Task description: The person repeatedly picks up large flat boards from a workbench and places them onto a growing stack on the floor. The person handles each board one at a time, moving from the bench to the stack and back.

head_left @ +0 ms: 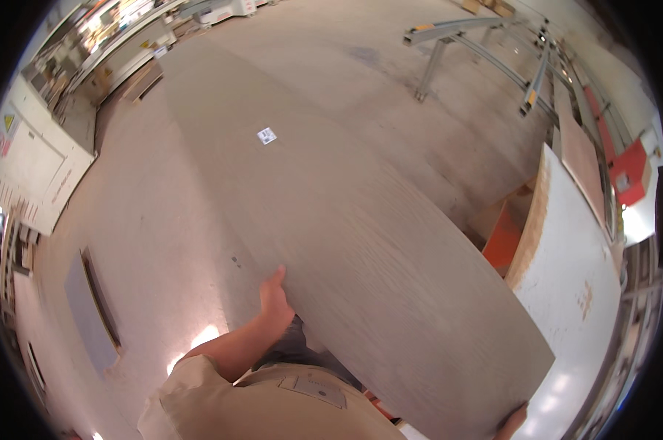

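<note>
A long, grey-brown wood-grain panel [361,227] stretches from close in front of me toward the far left. A small white printed label [267,136] is stuck on its upper face. My left hand [276,302] grips the panel's left long edge, with the thumb at the edge and the other fingers hidden beneath. At the near right end, my right hand [513,424] is closed on the panel's edge, only partly in view. The near right corner of the panel overlaps a white-topped table in the picture.
The white-topped table [581,293] stands at my right, with an orange part [503,242] beside it. A grey metal frame [438,31] is at the far right. A white cabinet [41,165] stands left. A flat board [89,319] lies on the floor nearer me.
</note>
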`<state>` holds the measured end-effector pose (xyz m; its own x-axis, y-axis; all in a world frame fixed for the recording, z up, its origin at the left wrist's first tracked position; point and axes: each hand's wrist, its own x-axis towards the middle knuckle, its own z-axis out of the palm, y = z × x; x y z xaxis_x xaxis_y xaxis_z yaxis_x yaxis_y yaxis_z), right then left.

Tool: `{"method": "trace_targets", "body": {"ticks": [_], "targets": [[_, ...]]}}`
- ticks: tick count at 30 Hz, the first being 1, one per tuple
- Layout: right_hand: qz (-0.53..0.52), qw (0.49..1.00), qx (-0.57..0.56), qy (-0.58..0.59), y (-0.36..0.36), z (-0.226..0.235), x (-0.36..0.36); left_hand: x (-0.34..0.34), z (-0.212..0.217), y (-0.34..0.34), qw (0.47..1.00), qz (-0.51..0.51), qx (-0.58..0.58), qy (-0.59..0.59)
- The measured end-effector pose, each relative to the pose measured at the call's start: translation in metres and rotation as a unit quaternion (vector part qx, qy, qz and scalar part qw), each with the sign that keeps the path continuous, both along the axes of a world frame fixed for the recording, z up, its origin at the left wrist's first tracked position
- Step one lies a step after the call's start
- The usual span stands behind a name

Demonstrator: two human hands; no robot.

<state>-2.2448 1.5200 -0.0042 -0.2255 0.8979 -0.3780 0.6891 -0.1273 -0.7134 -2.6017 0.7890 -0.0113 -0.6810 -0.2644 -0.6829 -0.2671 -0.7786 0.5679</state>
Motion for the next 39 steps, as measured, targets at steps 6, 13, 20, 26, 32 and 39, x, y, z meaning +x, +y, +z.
{"method": "trace_targets", "body": {"ticks": [6,13,20,26,32,39], "targets": [[0.128,0.989,0.064,0.027,-0.145,0.027,-0.069,-0.064,0.0,-0.043,0.996,0.032,-0.06,0.051],[0.116,0.955,-0.125,0.242,-0.305,-0.002,-0.19,-0.035,-0.066,0.004,0.981,0.043,-0.176,0.064],[0.243,0.898,-0.216,0.296,-0.431,-0.005,-0.325,-0.134,-0.064,-0.081,0.955,0.042,-0.273,0.109],[0.215,0.908,-0.275,0.229,-0.495,-0.002,-0.398,-0.223,-0.09,-0.159,0.885,0.027,-0.457,0.091],[0.35,0.911,-0.187,0.113,-0.492,-0.012,-0.42,-0.248,-0.101,-0.187,0.715,-0.068,-0.696,0.011],[0.559,0.823,0.07,-0.07,-0.433,0.012,-0.365,-0.23,-0.108,-0.119,0.49,-0.305,-0.813,0.08]]}}
